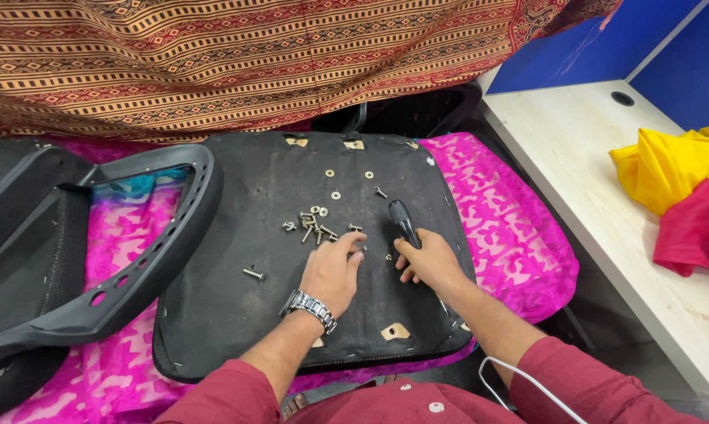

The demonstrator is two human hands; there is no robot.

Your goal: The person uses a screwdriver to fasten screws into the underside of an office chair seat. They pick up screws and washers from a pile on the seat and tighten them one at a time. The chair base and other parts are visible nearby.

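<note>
Screws and washers under my hands on an upturned seat pad.

My left hand [332,271] reaches fingers-down toward the small pile of screws [314,224] on the black seat base [237,298], its grip loosely open and, as far as I can tell, holding nothing. My right hand [427,261] is closed around the black tool handle [403,222], which lies just right of the pile. I judge this the picking-out step: the next move needs a fine pinch on one fastener without scattering the rest. A lone bolt [253,273] lies apart to the left and washers [335,195] sit farther up. The mesh backrest frame [146,263] crowds the left edge; yellow and red cloth [676,188] rests on the counter [574,149].
</note>
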